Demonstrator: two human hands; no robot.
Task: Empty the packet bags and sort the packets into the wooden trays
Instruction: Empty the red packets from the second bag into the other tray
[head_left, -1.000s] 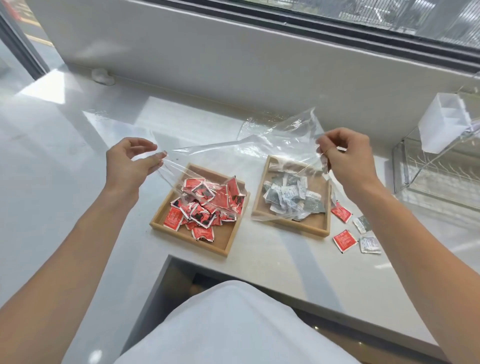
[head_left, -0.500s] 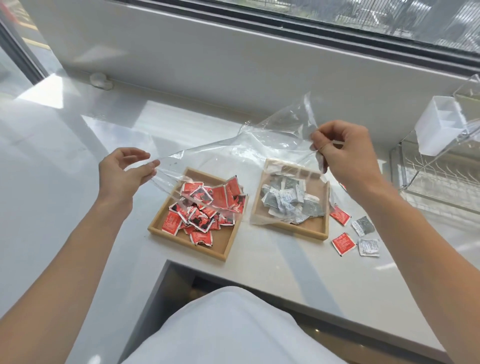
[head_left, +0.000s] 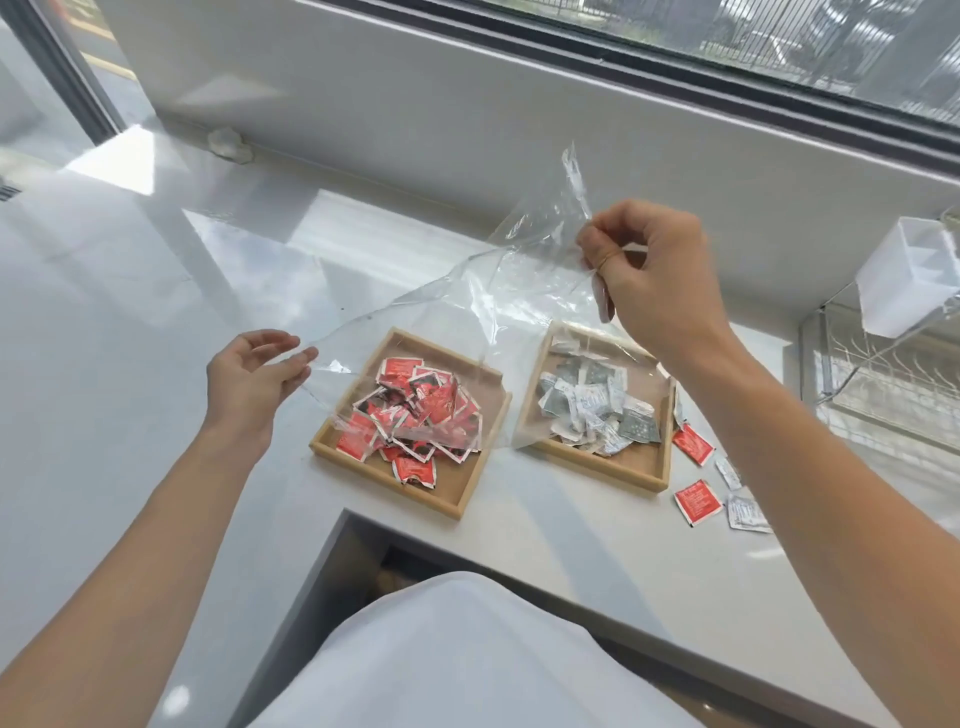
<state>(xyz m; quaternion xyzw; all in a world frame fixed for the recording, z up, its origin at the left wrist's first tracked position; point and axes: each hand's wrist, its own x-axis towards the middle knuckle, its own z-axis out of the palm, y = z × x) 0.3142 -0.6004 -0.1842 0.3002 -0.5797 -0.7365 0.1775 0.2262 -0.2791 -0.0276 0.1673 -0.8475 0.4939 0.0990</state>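
Observation:
Two wooden trays stand on the white counter. The left tray (head_left: 470, 491) holds a heap of red packets (head_left: 410, 415). The right tray (head_left: 647, 470) holds grey and white packets (head_left: 597, 410). A clear plastic bag (head_left: 498, 306) is stretched in the air above both trays. My right hand (head_left: 649, 270) pinches its upper right corner, raised above the right tray. My left hand (head_left: 249, 379) pinches its left edge, lower, to the left of the red tray. The bag looks empty.
Two red packets (head_left: 696, 501) and a few white packets (head_left: 745, 512) lie loose on the counter right of the trays. A clear dish rack (head_left: 883, 384) with a white cup (head_left: 904, 275) stands far right. A wall and window sill run behind. The counter edge is near my body.
My right hand has lifted its corner of the bag higher. The bag's lower part has come up off the packets in the trays. My left hand stays low at the left.

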